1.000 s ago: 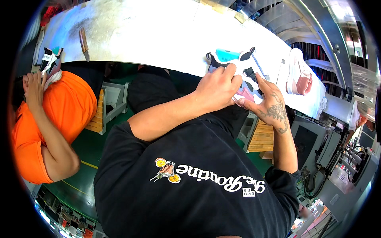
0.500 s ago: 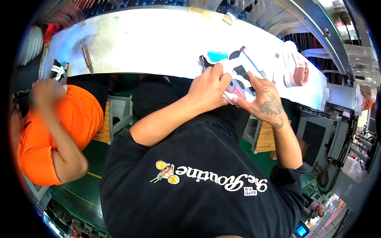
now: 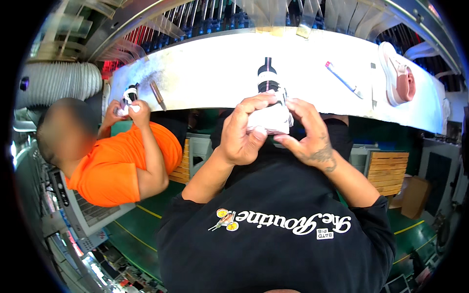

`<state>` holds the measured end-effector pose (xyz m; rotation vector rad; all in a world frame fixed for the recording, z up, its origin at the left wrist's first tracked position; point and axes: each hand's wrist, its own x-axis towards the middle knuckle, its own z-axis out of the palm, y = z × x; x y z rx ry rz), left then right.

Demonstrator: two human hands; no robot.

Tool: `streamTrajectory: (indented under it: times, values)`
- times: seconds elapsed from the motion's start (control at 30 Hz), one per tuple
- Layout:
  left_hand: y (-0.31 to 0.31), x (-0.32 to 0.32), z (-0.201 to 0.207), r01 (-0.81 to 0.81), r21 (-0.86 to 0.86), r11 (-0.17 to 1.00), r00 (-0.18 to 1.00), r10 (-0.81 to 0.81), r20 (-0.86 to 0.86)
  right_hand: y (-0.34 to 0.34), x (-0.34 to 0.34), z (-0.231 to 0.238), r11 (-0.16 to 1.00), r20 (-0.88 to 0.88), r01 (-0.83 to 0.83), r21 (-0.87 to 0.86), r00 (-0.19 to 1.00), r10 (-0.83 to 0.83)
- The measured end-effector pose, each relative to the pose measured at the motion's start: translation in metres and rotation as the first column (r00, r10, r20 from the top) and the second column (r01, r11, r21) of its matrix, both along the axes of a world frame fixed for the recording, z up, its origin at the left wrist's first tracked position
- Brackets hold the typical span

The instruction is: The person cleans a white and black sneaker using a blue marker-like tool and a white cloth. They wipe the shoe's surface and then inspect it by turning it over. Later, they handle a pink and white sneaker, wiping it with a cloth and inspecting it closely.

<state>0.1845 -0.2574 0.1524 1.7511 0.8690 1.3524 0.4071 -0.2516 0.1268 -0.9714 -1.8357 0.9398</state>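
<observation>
A white sneaker [image 3: 267, 118] with black and pink parts is held between my two hands at the table's near edge. Its rounded white end faces me, and its black tongue and pull strip point away. My left hand [image 3: 243, 128] grips its left side, with the thumb at the near end and fingers over the top. On the other side, the fingers of my right hand [image 3: 309, 129] press against the shoe, the thumb close to its near end. My fingers hide part of both sides.
On the white table [image 3: 205, 68] lie a slim blue-and-white tool [image 3: 344, 79] with a red end and a brown-handled tool [image 3: 157, 94]. A pink-and-white sneaker [image 3: 398, 75] stands at right. To the left, a co-worker in orange [image 3: 124, 163] holds a black-and-white shoe [image 3: 129, 97].
The sneaker has swung round, its rounded end now toward me, and my hands have shifted to its two sides. The slim tool now lies apart from it. My view has turned left.
</observation>
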Motion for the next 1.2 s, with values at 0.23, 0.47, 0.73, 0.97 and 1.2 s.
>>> streamTrajectory:
  times: [0.23, 0.47, 0.73, 0.97, 1.2]
  values:
    - [0.003, -0.001, -0.001, -0.108, 0.119, 0.987, 0.977, 0.128, -0.172, -0.021, -0.028, -0.040, 0.992, -0.208, 0.122, 0.037, 0.972, -0.111]
    - [0.000, 0.023, 0.003, -0.110, 0.172, 0.979, 0.951, 0.154, -0.267, -0.011, -0.004, -0.019, 0.984, -0.226, 0.042, 0.171, 0.974, -0.002]
    - [-0.007, 0.044, 0.005, -0.059, 0.290, 0.955, 0.921, 0.164, -0.352, -0.024, 0.016, 0.022, 0.987, -0.251, 0.050, 0.154, 0.968, -0.010]
    - [-0.006, 0.042, 0.007, 0.013, 0.289, 0.957, 0.908, 0.110, -0.405, -0.022, 0.014, 0.013, 0.941, -0.253, 0.050, 0.333, 0.967, 0.039]
    - [0.001, 0.019, 0.009, 0.250, 0.243, 0.937, 0.898, -0.130, -0.420, -0.009, 0.032, 0.015, 0.965, -0.296, -0.246, 0.094, 0.918, 0.263]
